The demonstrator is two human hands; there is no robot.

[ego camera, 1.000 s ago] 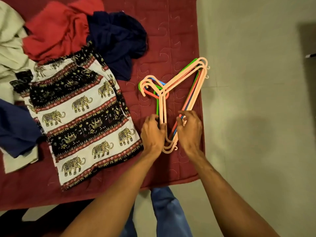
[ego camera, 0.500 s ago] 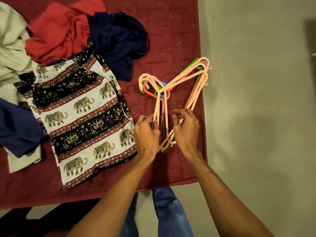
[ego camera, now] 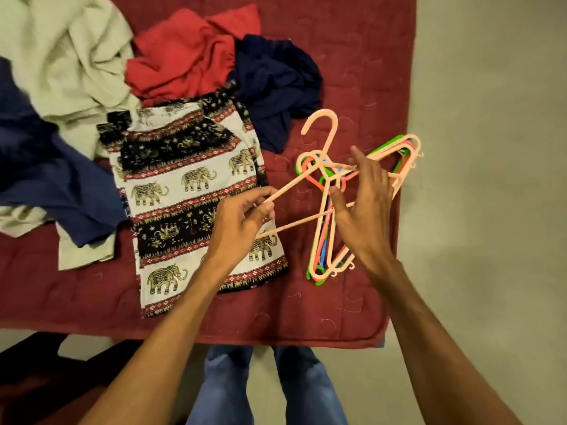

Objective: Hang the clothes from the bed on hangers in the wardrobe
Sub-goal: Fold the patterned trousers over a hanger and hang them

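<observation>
Hanger selection is the step in hand: a thin peach hanger (ego camera: 294,184), hook pointing away, is pinched at one end by the left hand (ego camera: 245,210), partly over the hanger stack (ego camera: 319,250) near the bed's (ego camera: 352,302) right edge. The right hand (ego camera: 365,204) is spread over that stack, holding nothing. Next, probably, the hanger must be threaded into the elephant-print garment (ego camera: 190,179) alongside.

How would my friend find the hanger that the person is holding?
Find the dark red bedspread, then the heap of coloured hangers near its right edge. The left hand grips one peach hanger by its corner. Only this one sticks out leftward over the elephant-print garment, hook clear of the heap.
</observation>
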